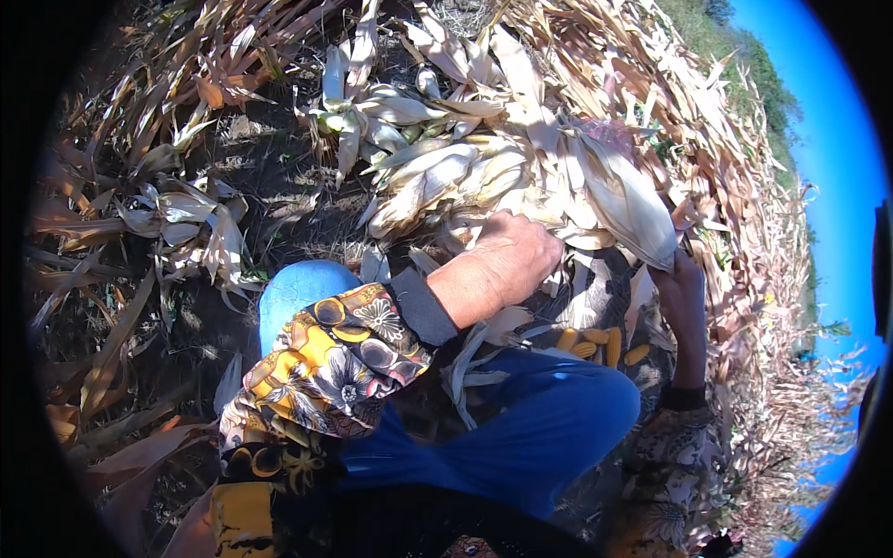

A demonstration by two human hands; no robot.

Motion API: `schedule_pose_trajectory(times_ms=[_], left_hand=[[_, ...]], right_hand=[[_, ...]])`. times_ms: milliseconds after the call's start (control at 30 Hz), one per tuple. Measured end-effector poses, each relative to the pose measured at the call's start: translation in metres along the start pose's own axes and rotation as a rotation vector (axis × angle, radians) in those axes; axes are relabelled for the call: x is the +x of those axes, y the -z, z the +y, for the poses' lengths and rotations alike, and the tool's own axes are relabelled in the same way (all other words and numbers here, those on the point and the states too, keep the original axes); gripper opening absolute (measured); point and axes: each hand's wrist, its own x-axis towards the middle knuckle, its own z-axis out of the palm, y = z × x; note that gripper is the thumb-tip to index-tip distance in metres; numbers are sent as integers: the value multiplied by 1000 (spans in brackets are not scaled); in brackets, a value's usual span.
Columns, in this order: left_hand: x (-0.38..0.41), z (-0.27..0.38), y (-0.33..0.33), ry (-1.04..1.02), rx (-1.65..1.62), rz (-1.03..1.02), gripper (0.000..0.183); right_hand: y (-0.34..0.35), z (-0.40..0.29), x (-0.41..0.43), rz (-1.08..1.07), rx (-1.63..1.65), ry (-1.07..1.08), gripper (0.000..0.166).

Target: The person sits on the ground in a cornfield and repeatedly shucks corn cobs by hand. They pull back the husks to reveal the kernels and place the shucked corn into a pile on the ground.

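My left hand (513,254) is curled against pale dry corn husks, its fingertips hidden beneath it. To its right, my right hand (677,275) pinches the lower end of a large husk-covered corn ear (624,195), which slants up and left. Just beyond my left hand lies a heap of ears in their husks (432,181). Several bare yellow corn cobs (612,347) rest on the ground beside my bent knee, below and between the two hands.
Dry corn stalks and leaves (739,279) are piled along the right side. More stalks (160,104) lie at upper left, with loose husks (202,216) below them. My jeans-covered knees (586,404) flank the near ground; dark soil (279,160) with stubble shows left of the heap.
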Motion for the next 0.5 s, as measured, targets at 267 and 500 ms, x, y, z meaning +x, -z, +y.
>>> schedule_pose_trajectory(times_ms=[267, 500], left_hand=[[9, -29, 22, 217, -1305, 575, 44], [2, -38, 28, 446, -1258, 607, 23]], right_hand=[[-71, -22, -10, -71, 475, -94, 32], [-91, -29, -15, 196, 339, 163, 44]])
